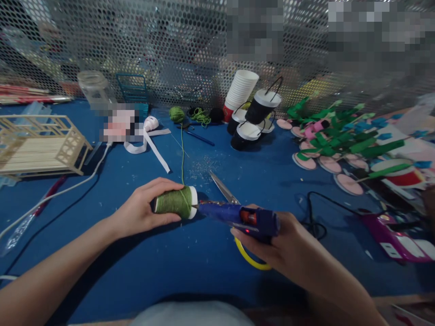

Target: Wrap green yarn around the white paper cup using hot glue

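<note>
My left hand (142,209) is closed round a white cup wrapped in green yarn (175,202), lying on its side just above the blue table (190,258). A strand of the green yarn runs from the cup back to a small green yarn ball (176,114). My right hand (278,244) grips a blue hot glue gun (243,216). Its nozzle touches the cup's white rim at the right end. Scissors with a yellow handle (224,190) lie under the gun, partly hidden by it.
A stick-built wooden frame (37,145) stands at the left. White ribbon (149,145) and a white cable (68,188) lie nearby. Stacked white cups (242,88) and black paper-cup buckets (253,118) sit at the back. Green and pink craft flowers (340,140) fill the right, before a perforated metal screen (176,50).
</note>
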Motion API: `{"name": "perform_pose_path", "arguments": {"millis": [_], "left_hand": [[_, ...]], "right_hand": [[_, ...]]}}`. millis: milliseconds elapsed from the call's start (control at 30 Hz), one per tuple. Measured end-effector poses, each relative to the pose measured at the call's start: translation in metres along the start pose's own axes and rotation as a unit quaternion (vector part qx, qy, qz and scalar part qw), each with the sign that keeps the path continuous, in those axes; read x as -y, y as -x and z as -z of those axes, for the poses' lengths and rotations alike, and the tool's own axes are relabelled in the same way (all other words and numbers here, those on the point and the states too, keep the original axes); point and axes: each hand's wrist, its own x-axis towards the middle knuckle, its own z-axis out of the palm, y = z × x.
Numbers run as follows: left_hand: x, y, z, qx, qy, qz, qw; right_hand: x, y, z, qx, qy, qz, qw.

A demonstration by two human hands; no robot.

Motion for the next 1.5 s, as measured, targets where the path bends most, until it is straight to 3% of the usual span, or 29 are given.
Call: {"name": "perform_pose_path", "arguments": {"millis": [300,833,1167,1367,1500], "left_hand": [[-0.002,0.0,0.002,-0.013,-0.012,0.034,0.999],[0.004,0.006,-0.004,0.007,-0.076,-0.111,0.991],[0.002,0.005,-0.005,0.011,-0.114,-0.172,0.979],[0.002,0.005,-0.005,0.005,-0.07,-0.123,0.99],[0.002,0.005,-0.005,-0.013,-0.026,-0.086,0.996]], "right_hand": [[0.002,-0.001,0.001,0.003,0.001,-0.011,1.0],[-0.006,-0.008,0.001,-0.059,-0.012,-0.001,0.998],[-0.004,-0.013,0.002,-0.04,-0.038,-0.064,0.996],[-0.002,-0.012,0.003,-0.031,-0.056,-0.067,0.996],[-0.003,-0.01,0.002,-0.046,-0.044,-0.032,0.997]]}}
